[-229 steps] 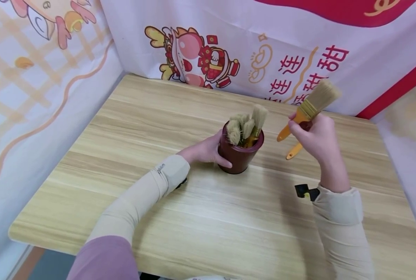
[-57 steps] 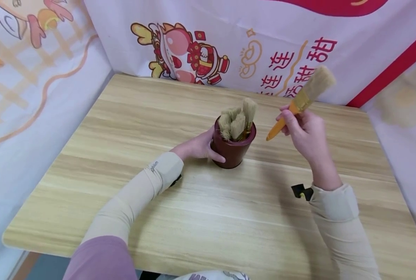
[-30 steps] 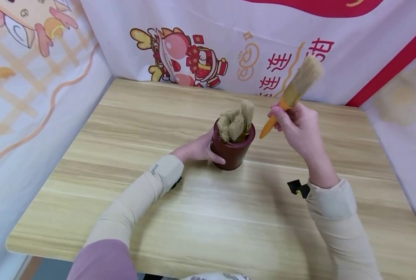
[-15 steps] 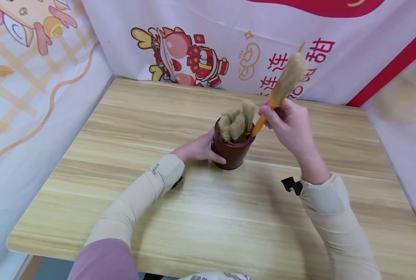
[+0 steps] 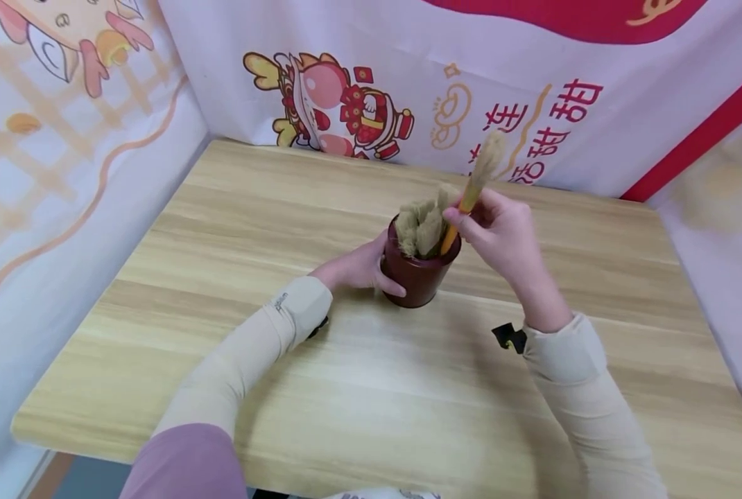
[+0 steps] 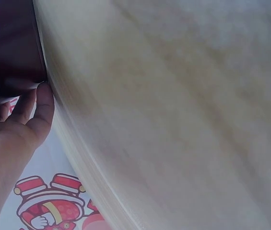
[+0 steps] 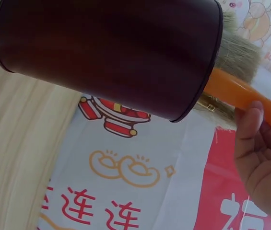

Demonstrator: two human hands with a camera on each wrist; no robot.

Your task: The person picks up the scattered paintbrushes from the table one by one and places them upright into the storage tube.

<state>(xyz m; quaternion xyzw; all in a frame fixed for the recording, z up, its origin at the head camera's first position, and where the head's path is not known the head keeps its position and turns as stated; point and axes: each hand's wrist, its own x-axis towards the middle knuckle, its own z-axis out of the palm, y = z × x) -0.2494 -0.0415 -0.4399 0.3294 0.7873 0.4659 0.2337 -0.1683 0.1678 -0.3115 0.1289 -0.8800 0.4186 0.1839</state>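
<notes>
A dark reddish-brown cup [image 5: 416,285] stands on the table, several paintbrushes [image 5: 416,232] in it with their pale bristles up. My left hand [image 5: 361,269] grips the cup's left side, thumb across its front; in the left wrist view its fingers [image 6: 43,108] lie along the dark wall. Above the rim's right side, my right hand [image 5: 502,225] pinches a paintbrush [image 5: 486,163] with an orange handle. This brush leans to the right, bristles up, and its lower handle dips inside the rim. The right wrist view shows the orange handle [image 7: 233,90] entering the cup's mouth beside other bristles.
The wood-grain table [image 5: 252,416] spreads around the cup. Behind it hangs a white cloth [image 5: 221,62] printed with a cartoon figure and red characters; another printed cloth [image 5: 152,173] borders the left side. A black wrist camera [image 5: 510,337] sits by the right cuff.
My right hand has moved left and down, bringing the brush handle from beside the cup into it. In the oldest frame two orange handles showed at that hand. The left hand keeps its grip.
</notes>
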